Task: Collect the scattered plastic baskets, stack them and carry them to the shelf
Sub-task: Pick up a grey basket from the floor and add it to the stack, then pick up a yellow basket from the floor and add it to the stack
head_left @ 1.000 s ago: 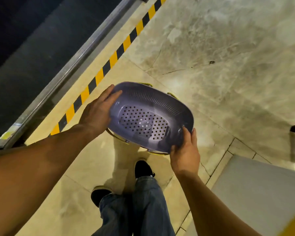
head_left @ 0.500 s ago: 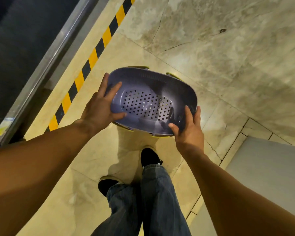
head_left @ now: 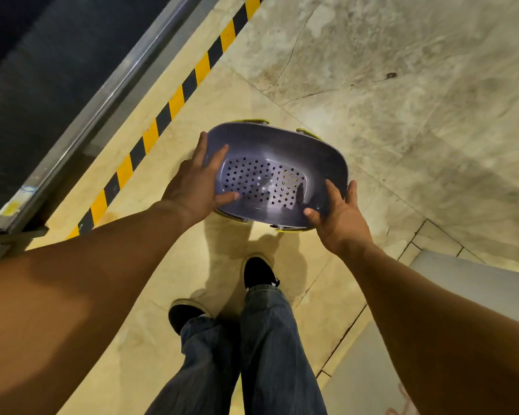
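Both hands hold the purple basket (head_left: 277, 175) by its short ends: the left hand (head_left: 192, 187) has its thumb curled over the rim and inside, and the right hand (head_left: 340, 212) grips the near right corner in the same way. A second ago the left hand lay only on the outside; now its grip is firmer. Yellow-green edges (head_left: 309, 133) under the rim suggest a stack. The basket hangs above the floor (head_left: 417, 100) in front of the shoes, so carrying to the shelf seems under way.
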Available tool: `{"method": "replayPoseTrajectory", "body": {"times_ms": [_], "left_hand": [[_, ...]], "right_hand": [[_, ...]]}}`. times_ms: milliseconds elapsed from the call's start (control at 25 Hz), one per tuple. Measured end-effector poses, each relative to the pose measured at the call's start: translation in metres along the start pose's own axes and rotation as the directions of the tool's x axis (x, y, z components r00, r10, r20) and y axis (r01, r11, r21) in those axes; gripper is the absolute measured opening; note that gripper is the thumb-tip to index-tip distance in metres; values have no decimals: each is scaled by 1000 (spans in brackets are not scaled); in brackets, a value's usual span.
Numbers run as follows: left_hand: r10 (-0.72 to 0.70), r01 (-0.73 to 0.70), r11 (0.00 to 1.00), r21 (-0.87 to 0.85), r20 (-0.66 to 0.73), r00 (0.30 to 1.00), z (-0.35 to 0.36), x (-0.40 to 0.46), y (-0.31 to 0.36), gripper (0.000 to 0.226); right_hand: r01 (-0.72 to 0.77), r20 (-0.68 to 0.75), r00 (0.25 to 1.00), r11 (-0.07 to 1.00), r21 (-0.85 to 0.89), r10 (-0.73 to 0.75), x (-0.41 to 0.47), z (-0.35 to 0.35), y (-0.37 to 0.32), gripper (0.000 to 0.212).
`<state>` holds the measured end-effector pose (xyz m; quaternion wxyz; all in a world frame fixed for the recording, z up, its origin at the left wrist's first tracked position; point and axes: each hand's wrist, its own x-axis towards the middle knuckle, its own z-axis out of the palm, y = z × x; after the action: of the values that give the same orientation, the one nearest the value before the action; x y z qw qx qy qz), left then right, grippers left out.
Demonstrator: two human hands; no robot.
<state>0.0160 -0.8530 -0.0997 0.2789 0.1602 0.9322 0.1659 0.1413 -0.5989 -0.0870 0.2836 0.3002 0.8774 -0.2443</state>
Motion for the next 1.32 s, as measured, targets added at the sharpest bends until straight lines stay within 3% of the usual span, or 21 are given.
{"method": "replayPoseTrajectory", "body": {"times_ms": [160,320,520,680,840,920,1120,1200,1320], "left_hand": [[-36,38,998,45,-44,998,-77,-62,30,93],[0,39,973,229,-168,986,-185,-167,71,83],[-124,220,936,275,-328,936,-315,-308,106,78],[-315,413,903,120,-470,825,-372,-408,112,78],[-531,617,784,-72,-594,605,-410,-506,105,77],[-617,695,696,-182,-647,449,-422,-565,98,77],[-758,765,483,-427,-642,120,-417,-716,66,76],[-797,781,369,-504,-604,-14,-391,-777,53,77],[-837,790,214,-575,-525,-155,-347,-858,38,78]], "right_hand": [[171,-37,983,964,-205,-182,-59,-73,-48,80],[407,-33,892,834,-372,-450,-163,-163,-122,74],[585,6,738,635,-504,-675,-292,-259,-223,65],[732,7,533,457,-504,-846,-367,-299,-302,68],[854,130,280,185,-486,-951,-450,-305,-382,70],[886,217,139,23,-463,-966,-499,-293,-421,70],[858,382,-195,-346,-379,-903,-630,-218,-485,69],[819,448,-298,-467,-334,-843,-689,-172,-493,70],[778,543,-357,-564,-278,-760,-766,-103,-490,70]]}}
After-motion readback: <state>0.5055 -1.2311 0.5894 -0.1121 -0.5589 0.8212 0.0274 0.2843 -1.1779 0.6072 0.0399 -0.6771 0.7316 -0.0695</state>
